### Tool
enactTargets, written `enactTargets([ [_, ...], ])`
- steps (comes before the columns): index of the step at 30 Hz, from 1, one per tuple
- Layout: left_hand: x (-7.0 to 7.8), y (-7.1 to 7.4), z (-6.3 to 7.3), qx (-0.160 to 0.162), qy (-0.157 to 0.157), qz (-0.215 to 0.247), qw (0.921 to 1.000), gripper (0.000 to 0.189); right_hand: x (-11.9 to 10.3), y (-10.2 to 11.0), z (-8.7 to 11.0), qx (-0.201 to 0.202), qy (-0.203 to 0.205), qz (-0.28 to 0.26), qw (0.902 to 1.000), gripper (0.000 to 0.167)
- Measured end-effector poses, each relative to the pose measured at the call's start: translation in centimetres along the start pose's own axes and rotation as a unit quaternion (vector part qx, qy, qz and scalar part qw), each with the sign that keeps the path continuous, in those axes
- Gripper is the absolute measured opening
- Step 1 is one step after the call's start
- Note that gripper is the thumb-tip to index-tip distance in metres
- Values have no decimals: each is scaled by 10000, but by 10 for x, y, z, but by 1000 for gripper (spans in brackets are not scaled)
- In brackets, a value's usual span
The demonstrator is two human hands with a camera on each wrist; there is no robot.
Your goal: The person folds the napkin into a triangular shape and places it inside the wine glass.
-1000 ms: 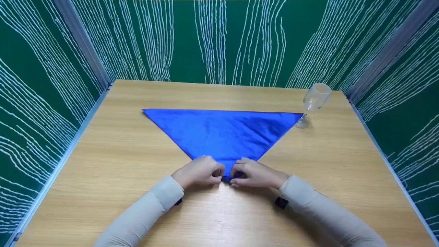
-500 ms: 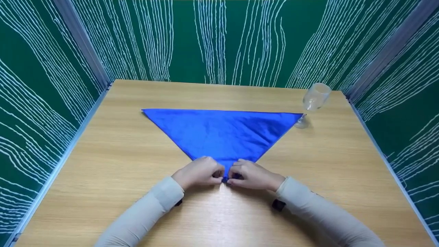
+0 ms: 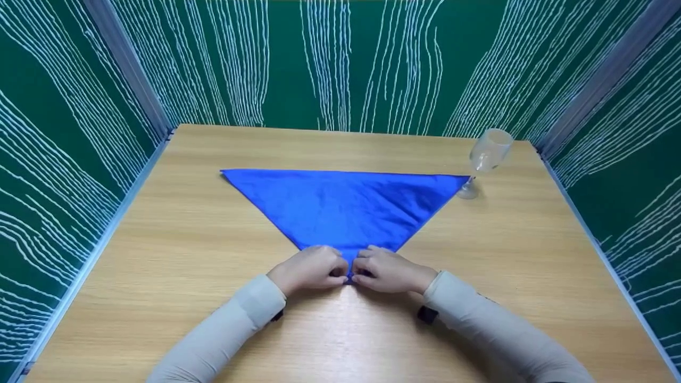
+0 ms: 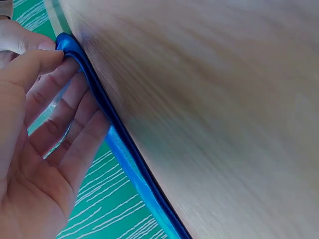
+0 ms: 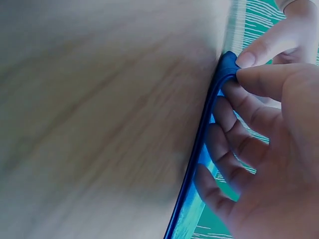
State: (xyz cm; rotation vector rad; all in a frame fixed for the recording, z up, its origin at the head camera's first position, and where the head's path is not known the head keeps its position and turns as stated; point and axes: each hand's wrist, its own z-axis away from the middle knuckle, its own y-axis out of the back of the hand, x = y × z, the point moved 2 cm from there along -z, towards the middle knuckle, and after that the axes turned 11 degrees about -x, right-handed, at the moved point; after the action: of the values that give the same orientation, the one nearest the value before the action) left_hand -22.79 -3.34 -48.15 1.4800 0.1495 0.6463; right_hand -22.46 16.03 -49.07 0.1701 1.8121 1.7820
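Observation:
A blue satin-like cloth (image 3: 335,207) lies on the table as a triangle, its long edge at the back and its point toward the person. My left hand (image 3: 314,267) pinches the near tip between thumb and fingers. Close beside it, my right hand (image 3: 391,270) pinches the same tip from the other side. In the left wrist view the cloth's edge (image 4: 124,132) runs along the fingers, with the thumb at a small raised fold. The right wrist view has the thumb and index finger at that fold of cloth (image 5: 228,63), the other fingers spread along the edge.
A stemmed wine glass (image 3: 490,151) stands at the back right, its foot next to the cloth's right corner. The wooden table (image 3: 159,255) is bordered by green walls (image 3: 287,58) with white wavy lines.
My right hand has shifted slightly left, closer to the left hand, at the cloth's near tip. The left hand has barely moved. The wine glass has stayed in place.

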Motion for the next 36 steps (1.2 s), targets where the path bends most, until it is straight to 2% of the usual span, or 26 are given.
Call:
enactTargets([
  [4,-1,0,0,13,5,18,10000,17,0,0,-2,-138,-255,-41,9996,16],
  [9,-2,0,0,92,-120,178,9997,17,2,-2,-3,-94,-466,-155,9987,13],
  [18,1,2,1,180,-218,273,9992,11,2,-2,-6,15,-541,-208,9983,13],
  [22,3,3,0,43,-278,226,9993,3,2,-2,-6,36,-542,-243,9982,12],
  [25,3,4,0,-79,-271,94,9996,9,3,-3,-6,74,-503,-254,9984,11],
  [30,4,5,1,-110,-232,62,9997,15,4,-4,-5,112,-437,-273,9986,11],
  [36,4,5,0,-144,-210,-73,9996,6,5,-5,-5,194,-377,-258,9988,12],
])
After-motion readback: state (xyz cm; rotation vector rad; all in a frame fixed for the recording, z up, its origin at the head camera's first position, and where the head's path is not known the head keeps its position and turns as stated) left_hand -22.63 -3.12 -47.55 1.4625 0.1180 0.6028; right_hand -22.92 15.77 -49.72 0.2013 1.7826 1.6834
